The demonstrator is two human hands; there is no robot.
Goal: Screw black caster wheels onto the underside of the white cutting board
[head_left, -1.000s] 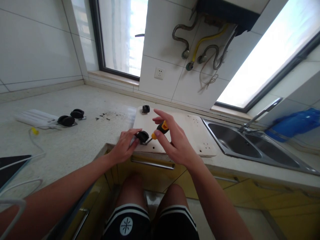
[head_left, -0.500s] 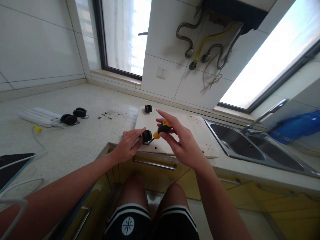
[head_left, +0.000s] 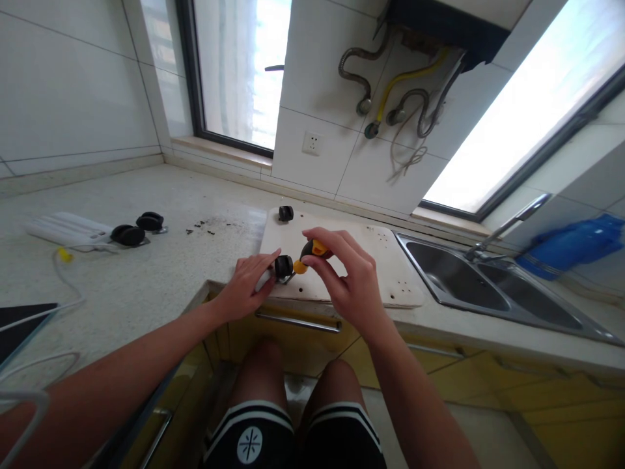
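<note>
My right hand [head_left: 352, 277] grips the black-and-yellow handle of a screwdriver [head_left: 306, 253]. The screwdriver slants down to the left, its tip by the mounting plate of a black caster wheel [head_left: 284, 266]. My left hand [head_left: 251, 279] is closed against that caster's left side, steadying it at the near left corner of a white board [head_left: 322, 290]; a pale edge shows between thumb and caster. Another black caster [head_left: 286, 213] stands at the board's far left corner. Small screw holes dot the board's right side.
Two loose casters [head_left: 129, 235] lie on the counter to the left, by a white power strip [head_left: 68, 229] with a cable. Dark small bits [head_left: 200, 227], perhaps screws, are scattered nearby. A steel double sink [head_left: 446, 277] is at right; drawer handles [head_left: 297, 322] jut out below the counter.
My right hand has turned and rolled around the screwdriver handle, with its fingers now more closed. My left hand stays at the caster. The whole view has shifted slightly.
</note>
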